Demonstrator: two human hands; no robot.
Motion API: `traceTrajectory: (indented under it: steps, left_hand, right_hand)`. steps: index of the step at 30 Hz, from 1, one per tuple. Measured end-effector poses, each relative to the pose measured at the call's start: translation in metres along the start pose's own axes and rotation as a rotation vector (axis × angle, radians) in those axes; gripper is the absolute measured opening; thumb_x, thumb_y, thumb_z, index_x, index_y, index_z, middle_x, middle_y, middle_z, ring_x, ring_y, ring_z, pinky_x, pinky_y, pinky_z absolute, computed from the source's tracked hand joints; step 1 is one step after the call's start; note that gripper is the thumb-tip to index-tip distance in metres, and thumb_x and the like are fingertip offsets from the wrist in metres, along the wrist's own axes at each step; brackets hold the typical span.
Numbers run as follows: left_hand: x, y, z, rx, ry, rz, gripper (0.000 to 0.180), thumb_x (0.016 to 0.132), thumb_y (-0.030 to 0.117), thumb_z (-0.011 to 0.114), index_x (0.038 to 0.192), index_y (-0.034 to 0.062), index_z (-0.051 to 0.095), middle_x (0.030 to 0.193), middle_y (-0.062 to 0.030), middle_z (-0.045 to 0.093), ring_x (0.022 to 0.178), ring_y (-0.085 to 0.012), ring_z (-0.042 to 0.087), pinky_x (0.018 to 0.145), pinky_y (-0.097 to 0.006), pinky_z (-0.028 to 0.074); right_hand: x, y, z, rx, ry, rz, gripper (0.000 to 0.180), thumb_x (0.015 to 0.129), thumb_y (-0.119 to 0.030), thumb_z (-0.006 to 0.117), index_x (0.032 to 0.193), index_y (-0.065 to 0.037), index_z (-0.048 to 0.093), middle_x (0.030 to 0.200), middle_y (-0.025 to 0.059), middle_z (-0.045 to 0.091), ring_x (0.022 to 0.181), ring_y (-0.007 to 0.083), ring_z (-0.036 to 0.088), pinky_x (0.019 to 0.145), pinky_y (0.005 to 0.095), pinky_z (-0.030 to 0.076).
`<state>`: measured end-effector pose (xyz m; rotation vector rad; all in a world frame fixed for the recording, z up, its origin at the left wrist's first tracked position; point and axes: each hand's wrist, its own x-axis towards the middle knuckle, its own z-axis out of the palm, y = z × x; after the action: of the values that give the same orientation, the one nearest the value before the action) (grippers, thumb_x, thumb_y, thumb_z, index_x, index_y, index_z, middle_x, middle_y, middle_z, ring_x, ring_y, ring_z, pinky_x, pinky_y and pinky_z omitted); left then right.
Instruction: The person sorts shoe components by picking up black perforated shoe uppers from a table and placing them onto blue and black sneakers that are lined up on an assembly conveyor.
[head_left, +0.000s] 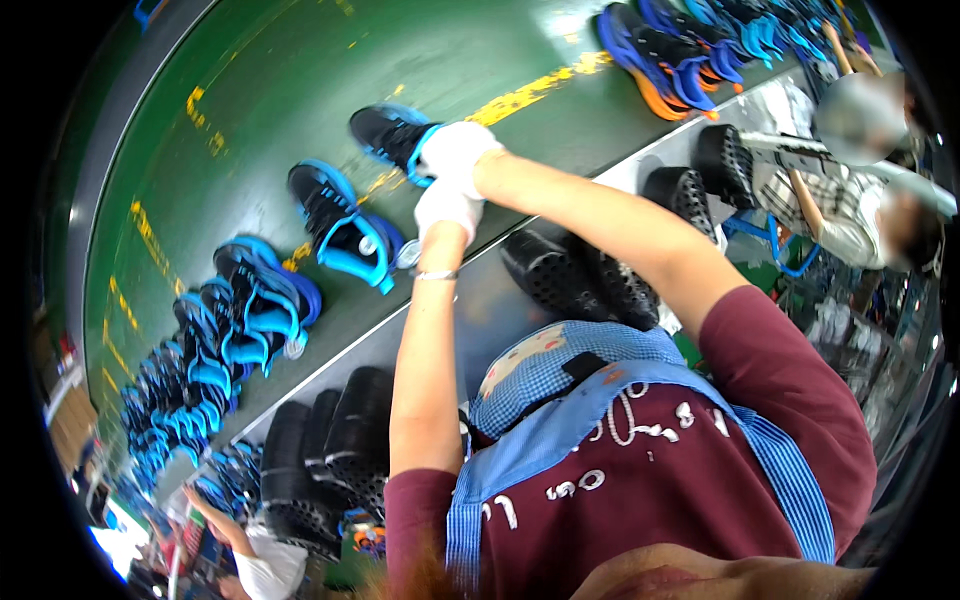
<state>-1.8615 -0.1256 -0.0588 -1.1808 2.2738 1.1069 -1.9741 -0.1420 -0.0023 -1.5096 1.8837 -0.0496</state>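
Note:
Both my hands wear white gloves and meet over the green work surface, at the heel end of a black and blue sneaker (388,132). My right hand (460,155) is closed over the shoe's opening and collar. Just below it, my left hand (448,208) sits against the right one; its fingers are hidden, so its grip does not show. Nearer and to the left stands another black sneaker with a bright blue collar (340,222). A small round clear piece (408,254) lies by its heel.
A long row of similar sneakers (255,300) runs off to the left. Orange and blue-soled sneakers (660,65) stand at the far right. Black perforated blocks (560,275) line the metal ledge on my side. Other people (850,215) are at the right and lower left.

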Motion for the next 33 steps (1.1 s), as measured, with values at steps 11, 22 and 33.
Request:
traceTrajectory:
  steps: [11, 22, 33]
  left_hand:
    - [-0.003, 0.007, -0.003, 0.033, 0.063, 0.100, 0.036, 0.090, 0.028, 0.059, 0.111, -0.0006, 0.059, 0.092, -0.0163, 0.066, 0.061, -0.0244, 0.065, 0.062, -0.034, 0.052]
    - [-0.004, -0.011, 0.007, 0.100, 0.069, 0.111, 0.046, 0.090, 0.028, 0.058, 0.125, -0.0009, 0.054, 0.108, -0.0169, 0.062, 0.065, -0.0258, 0.065, 0.063, -0.035, 0.052]
    - [-0.008, 0.004, -0.002, 0.138, 0.057, 0.112, 0.034, 0.089, 0.030, 0.053, 0.102, 0.0009, 0.064, 0.104, -0.0192, 0.064, 0.089, -0.0348, 0.063, 0.078, -0.041, 0.050]
  right_hand:
    - [-0.114, 0.151, -0.107, -0.008, 0.603, 0.149, 0.040, 0.088, -0.041, 0.052, 0.107, -0.009, 0.066, 0.104, 0.0159, 0.066, 0.100, 0.0330, 0.062, 0.087, 0.0406, 0.049]
    - [-0.140, 0.369, -0.133, -0.107, 0.340, 0.767, 0.102, 0.062, -0.062, 0.073, 0.132, 0.006, 0.044, 0.125, 0.0277, 0.057, 0.116, 0.0352, 0.057, 0.098, 0.0374, 0.046]
    - [-0.094, 0.265, -0.150, 0.119, 0.178, 0.368, 0.041, 0.071, -0.038, 0.063, 0.088, -0.002, 0.069, 0.084, 0.0190, 0.068, 0.074, 0.0292, 0.066, 0.071, 0.0377, 0.052]
